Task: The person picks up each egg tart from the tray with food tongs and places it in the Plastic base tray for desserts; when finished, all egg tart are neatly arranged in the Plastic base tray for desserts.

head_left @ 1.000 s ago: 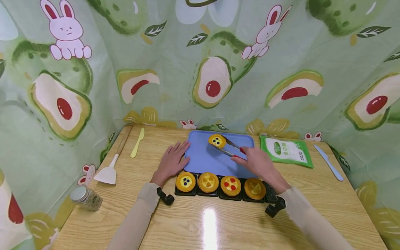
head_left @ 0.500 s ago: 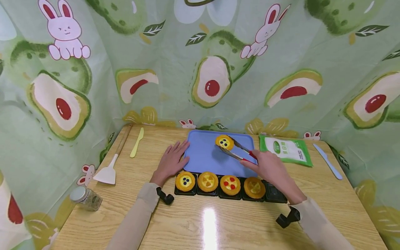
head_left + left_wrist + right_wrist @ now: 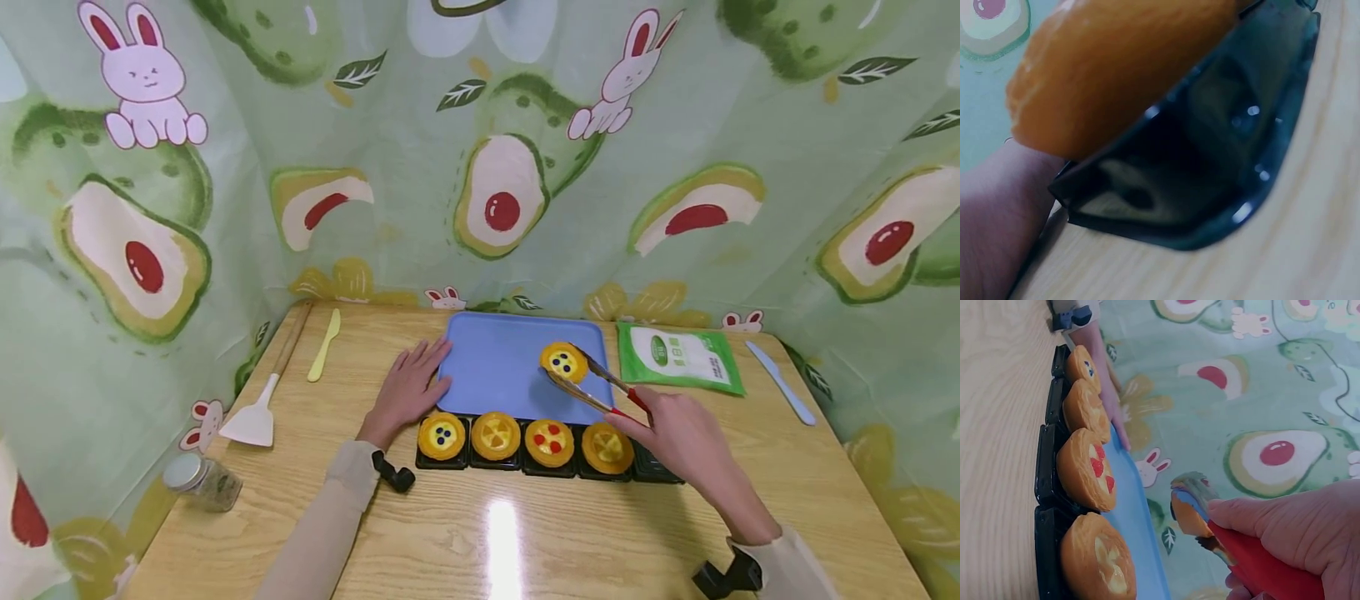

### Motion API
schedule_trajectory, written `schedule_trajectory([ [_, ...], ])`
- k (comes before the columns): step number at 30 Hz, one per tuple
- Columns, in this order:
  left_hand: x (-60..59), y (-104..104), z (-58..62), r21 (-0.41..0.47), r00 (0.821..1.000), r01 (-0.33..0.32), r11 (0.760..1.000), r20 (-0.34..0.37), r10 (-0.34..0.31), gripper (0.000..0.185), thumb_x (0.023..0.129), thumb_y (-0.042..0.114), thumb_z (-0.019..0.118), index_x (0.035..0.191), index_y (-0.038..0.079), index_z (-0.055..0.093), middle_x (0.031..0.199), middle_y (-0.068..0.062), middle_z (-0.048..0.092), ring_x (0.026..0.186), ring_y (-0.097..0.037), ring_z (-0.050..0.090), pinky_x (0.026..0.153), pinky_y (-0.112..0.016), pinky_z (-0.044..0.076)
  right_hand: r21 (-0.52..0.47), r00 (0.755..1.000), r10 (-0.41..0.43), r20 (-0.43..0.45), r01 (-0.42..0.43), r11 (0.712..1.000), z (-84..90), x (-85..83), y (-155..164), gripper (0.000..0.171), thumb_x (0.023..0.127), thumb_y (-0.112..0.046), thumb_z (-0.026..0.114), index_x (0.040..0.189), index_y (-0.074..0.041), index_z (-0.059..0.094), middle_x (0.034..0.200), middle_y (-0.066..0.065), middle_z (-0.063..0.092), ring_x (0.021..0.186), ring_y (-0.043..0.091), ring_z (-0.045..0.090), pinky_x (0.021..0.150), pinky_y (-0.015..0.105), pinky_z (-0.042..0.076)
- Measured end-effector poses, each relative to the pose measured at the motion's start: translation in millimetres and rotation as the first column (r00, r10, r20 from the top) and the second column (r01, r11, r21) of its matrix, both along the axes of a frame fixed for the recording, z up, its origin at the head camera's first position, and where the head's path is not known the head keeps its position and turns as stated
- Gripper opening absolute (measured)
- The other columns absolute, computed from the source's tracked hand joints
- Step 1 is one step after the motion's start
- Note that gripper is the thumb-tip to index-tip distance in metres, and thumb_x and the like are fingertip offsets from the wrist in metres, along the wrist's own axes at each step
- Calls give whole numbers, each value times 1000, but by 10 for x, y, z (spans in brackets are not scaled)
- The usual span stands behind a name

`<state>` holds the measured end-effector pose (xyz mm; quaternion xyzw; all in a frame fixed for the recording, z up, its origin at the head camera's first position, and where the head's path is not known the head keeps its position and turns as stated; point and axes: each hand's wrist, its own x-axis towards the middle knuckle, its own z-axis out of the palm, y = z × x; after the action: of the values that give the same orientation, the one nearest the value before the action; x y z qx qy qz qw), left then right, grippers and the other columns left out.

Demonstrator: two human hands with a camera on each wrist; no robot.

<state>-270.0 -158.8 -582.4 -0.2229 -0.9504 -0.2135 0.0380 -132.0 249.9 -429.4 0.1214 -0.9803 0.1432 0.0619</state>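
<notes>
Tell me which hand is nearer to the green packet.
Right. The right hand grips the tongs just in front of the green packet, to its left. The left hand rests flat at the blue tray's far edge, across the tray from the packet.

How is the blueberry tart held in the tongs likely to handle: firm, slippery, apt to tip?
The tart keeps its round shape between the tongs, so probably firm. The right hand carries it clear above the blue tray, suggesting it is light. Gripped only at its sides, it might tilt or slip.
</notes>
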Motion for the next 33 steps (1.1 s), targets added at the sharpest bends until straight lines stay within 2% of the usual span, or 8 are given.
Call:
schedule_trajectory([
  [5, 24, 1, -1, 2, 1000, -2, 1000, -2, 2, 68, 108, 53, 41, 168, 26, 26, 173, 5, 22, 161, -29, 17, 128, -55, 11, -2, 999, -33, 17, 33, 999, 27, 208, 96, 41, 93, -49, 76, 79, -16, 57, 56, -5, 40, 48, 12, 37, 47, 28, 29],
  [13, 35, -11, -3, -2, 1000, -6, 1000, -5, 6, 68, 108, 52, 42, 168, 25, 26, 173, 5, 22, 161, -30, 17, 128, -55, 12, -11, 984, -154, 94, 156, 988, 61, 562, 287, 47, 94, -56, 71, 88, -10, 62, 59, -2, 42, 53, 15, 39, 51, 31, 29],
  [16, 42, -9, 9, -2, 1000, -9, 1000, 8, 9, 68, 108, 52, 42, 168, 25, 26, 173, 5, 22, 161, -29, 16, 128, -55, 11, -11, 977, -188, 103, 191, 982, 64, 685, 366, 47, 94, -55, 73, 84, -11, 60, 59, -2, 41, 53, 15, 39, 51, 31, 29],
  [18, 37, -7, 9, -6, 1000, -12, 1000, 16, 12, 68, 108, 53, 41, 168, 25, 25, 173, 6, 21, 161, -28, 15, 128, -55, 11, -10, 971, -209, 113, 211, 977, 57, 757, 429, 47, 94, -54, 73, 89, -8, 64, 60, -2, 42, 54, 15, 40, 51, 31, 30],
  [23, 15, 0, 0, -12, 1000, -12, 1000, 19, 12, 68, 108, 55, 38, 168, 28, 23, 174, 9, 19, 161, -27, 14, 129, -54, 10, 16, 954, -266, 141, 266, 964, 8, 927, 584, 47, 94, -54, 73, 85, -9, 63, 60, -2, 42, 53, 16, 39, 51, 32, 29],
  [27, 13, 2, 5, -2, 1000, -8, 1000, 10, 8, 68, 108, 54, 40, 168, 26, 24, 174, 7, 20, 161, -28, 16, 128, -55, 11, 41, 939, -295, 178, 293, 955, -52, 1031, 674, 47, 94, -55, 72, 81, -12, 61, 59, -2, 40, 52, 17, 38, 51, 32, 28],
  [33, -3, 11, 10, 1, 1000, -3, 1000, 7, 3, 68, 108, 53, 41, 168, 25, 26, 173, 7, 21, 161, -29, 17, 128, -55, 11, 61, 913, -317, 257, 312, 948, -165, 1085, 771, 50, 95, -59, 69, 84, -10, 64, 61, -2, 42, 55, 17, 42, 52, 33, 30],
])
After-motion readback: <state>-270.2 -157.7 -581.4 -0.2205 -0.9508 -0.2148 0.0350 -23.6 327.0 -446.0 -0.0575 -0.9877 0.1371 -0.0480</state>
